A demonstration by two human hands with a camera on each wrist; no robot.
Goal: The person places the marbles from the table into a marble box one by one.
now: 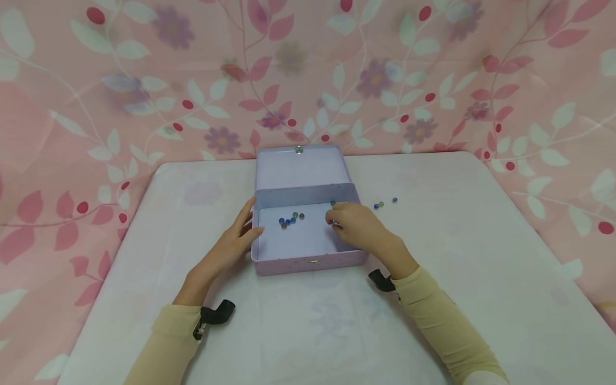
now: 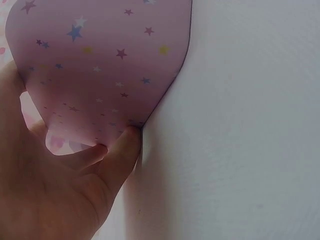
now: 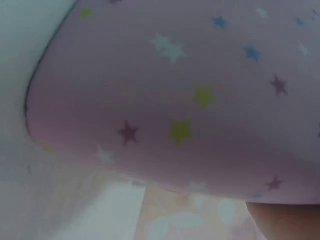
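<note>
An open lilac tin box (image 1: 315,260) sits on the white-covered table, its lid (image 1: 302,168) tipped back. Inside, several glass marbles (image 1: 287,222), blue, green and brown, are grouped left of centre. One green marble (image 1: 332,203) is by the back wall. My left hand (image 1: 236,241) grips the box's left side, with the thumb over the rim; the left wrist view shows its fingers against the star-printed side (image 2: 100,75). Over the right part of the box, my right hand (image 1: 358,225) has curled fingers, pinching what looks like a small marble, mostly hidden.
Three more marbles (image 1: 376,206) lie on the table just right of the box. A pink floral cloth (image 1: 308,75) hangs behind the table (image 1: 481,256). The right wrist view is mostly filled by the box's starry outer side (image 3: 165,100).
</note>
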